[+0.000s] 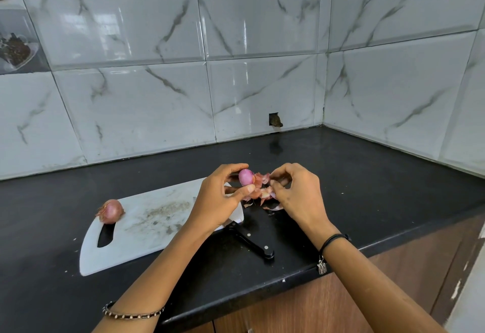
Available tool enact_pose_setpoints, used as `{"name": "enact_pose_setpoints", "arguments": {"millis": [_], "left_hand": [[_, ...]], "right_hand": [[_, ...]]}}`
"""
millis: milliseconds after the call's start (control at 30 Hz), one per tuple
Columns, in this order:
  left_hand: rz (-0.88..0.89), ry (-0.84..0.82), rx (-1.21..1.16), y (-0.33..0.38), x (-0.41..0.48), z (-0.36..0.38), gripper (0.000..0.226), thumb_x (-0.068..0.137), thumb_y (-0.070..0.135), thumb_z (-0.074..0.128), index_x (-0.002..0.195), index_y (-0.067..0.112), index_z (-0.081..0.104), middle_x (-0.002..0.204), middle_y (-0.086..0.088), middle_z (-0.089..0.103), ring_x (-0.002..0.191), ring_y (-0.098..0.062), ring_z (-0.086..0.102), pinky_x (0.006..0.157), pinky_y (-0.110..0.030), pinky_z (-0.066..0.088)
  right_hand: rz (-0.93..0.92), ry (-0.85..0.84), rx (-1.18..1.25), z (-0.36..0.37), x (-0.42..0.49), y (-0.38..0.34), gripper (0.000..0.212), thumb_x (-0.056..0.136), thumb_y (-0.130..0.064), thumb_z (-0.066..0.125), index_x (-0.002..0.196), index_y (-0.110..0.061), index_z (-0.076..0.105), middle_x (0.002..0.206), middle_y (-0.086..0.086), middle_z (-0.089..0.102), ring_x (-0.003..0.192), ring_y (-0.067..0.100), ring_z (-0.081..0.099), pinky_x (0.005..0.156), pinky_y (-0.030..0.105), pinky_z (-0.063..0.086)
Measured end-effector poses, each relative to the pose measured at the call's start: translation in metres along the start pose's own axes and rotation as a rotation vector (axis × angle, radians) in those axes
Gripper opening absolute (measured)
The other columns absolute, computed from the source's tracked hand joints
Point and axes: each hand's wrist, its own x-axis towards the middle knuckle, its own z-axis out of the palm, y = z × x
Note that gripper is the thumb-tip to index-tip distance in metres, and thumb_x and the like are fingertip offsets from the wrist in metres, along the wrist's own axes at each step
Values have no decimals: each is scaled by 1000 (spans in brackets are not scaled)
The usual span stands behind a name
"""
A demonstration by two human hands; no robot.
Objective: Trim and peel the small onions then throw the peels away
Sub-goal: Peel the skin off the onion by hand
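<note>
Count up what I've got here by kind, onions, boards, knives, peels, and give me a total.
Onions: 2, the unpeeled onion on the cutting board and the part-peeled onion in the left hand
Cutting boards: 1
Knives: 1
Heaps of peels: 1, some pinched by the right hand
Total: 5

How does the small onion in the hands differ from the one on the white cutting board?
The smooth pink onion gripped by the left hand is mostly bare, its loose papery peels pinched by the right hand; the reddish-brown onion on the white plastic cutting board wears its dry skin. The pink onion is held aloft; the reddish-brown onion lies untouched on the board. Both are small, rounded bulbs.
</note>
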Motion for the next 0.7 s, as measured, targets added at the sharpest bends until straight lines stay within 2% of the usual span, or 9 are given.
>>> {"name": "enact_pose_setpoints", "arguments": {"millis": [67, 167, 300, 467, 600, 700], "left_hand": [[-24, -17, -13, 0, 1, 0, 44, 88, 23, 78, 130, 27, 65, 120, 16, 68, 107, 8, 62, 85, -10, 51], [-83, -65, -113, 2, 1, 1, 39, 92, 30, 74, 130, 27, 64, 119, 15, 71, 110, 6, 64, 95, -20, 53], [-129, -136, -253, 5, 0, 1, 36, 90, 28, 74, 124, 24, 63, 119, 11, 72, 116, -2, 65, 101, -29, 52], [-130, -149, -380, 3, 2, -2, 42, 88, 23, 74, 128, 16, 62, 125, 1, 72, 123, -16, 65, 108, -47, 50], [-128, -134, -419, 3, 2, -3, 45, 87, 23, 74, 129, 14, 62, 125, -3, 71, 123, -20, 65, 108, -52, 49], [-121, -115, -418, 4, 1, -4, 44, 87, 21, 75, 129, 16, 63, 126, -3, 71, 122, -20, 65, 107, -52, 50]], "right_hand": [[-13, 12, 11, -1, -1, -1, 14, 93, -8, 68, 102, -17, 72, 96, -6, 68, 83, 4, 64, 72, 10, 50], [-23, 2, 91, 0, -2, -4, 13, 98, -16, 65, 111, -18, 68, 95, -8, 70, 87, 2, 66, 77, 15, 55], [-144, 4, 135, 0, -5, -10, 14, 99, -20, 63, 112, -20, 69, 96, -14, 70, 89, -1, 66, 75, 11, 52], [-332, -24, 121, -3, -9, -14, 24, 100, -16, 60, 121, -23, 70, 111, -14, 65, 99, 5, 64, 80, 20, 55], [-366, -24, 126, -3, -9, -13, 24, 99, -22, 63, 121, -25, 73, 111, -13, 59, 99, 9, 63, 77, 30, 57], [-395, -20, 111, -3, -10, -13, 24, 97, -28, 68, 120, -24, 75, 109, -13, 59, 97, 10, 63, 76, 32, 57]]}}
